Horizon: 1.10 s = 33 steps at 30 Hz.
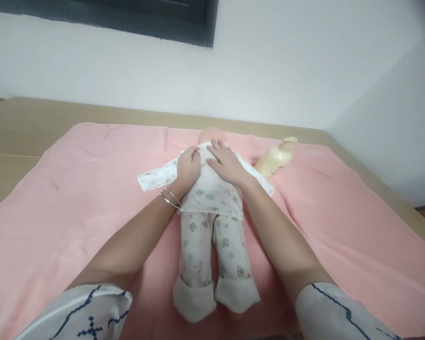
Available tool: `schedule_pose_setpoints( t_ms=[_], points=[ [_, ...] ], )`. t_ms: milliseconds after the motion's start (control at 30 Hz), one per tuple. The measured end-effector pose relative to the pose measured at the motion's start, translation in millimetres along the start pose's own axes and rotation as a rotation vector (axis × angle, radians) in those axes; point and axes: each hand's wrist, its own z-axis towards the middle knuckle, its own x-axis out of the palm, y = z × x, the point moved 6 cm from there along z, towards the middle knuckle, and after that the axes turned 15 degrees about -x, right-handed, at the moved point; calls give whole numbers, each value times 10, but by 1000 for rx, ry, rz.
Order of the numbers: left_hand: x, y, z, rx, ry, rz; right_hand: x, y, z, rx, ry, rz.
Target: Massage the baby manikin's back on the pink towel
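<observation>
Both left hand [189,169], fingers curled, hold unclear, and right hand [229,164], fingers spread flat, empty, touch the baby doll [211,200]. It lies twelve-to-six o'clock on the pink blanket [92,193], neither hand nearer.

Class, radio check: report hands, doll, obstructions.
Left hand curled against shirt; right hand spread over it. Doll clothed, on pink blanket. Bottle beside doll, seemingly not obstructing.

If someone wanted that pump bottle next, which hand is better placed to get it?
Probably the right hand: it lies open on the printed top, on the side nearer the pump bottle. The left hand is at the top's other side, farther from the bottle.
</observation>
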Motion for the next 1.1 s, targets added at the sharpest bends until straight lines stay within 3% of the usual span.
schedule_pose_setpoints(
  t_ms=[100,200,367,600,767,900,1000,1100],
  points=[
    [-10,-20,-13,-1,-4,14,31,41,-40,138,-12,-44],
    [-8,-17,-10,-10,-4,7,91,294,-144,255,15,-147],
    [0,32,18,-42,-2,2,174,681,-169,133,22,-256],
    [-15,-89,-12,26,5,108,61,221,-8,-113,-30,16],
    [11,-173,-20,7,55,281,41,-12,-26,-77,-274,92],
    [11,-306,-93,31,113,505,30,-74,-109,33,-422,96],
    [-21,-453,-237,44,158,671,-10,-116,-155,140,-471,88],
    [-21,-599,-438,65,214,799,-53,-95,-142,177,-437,77]
  ],
)
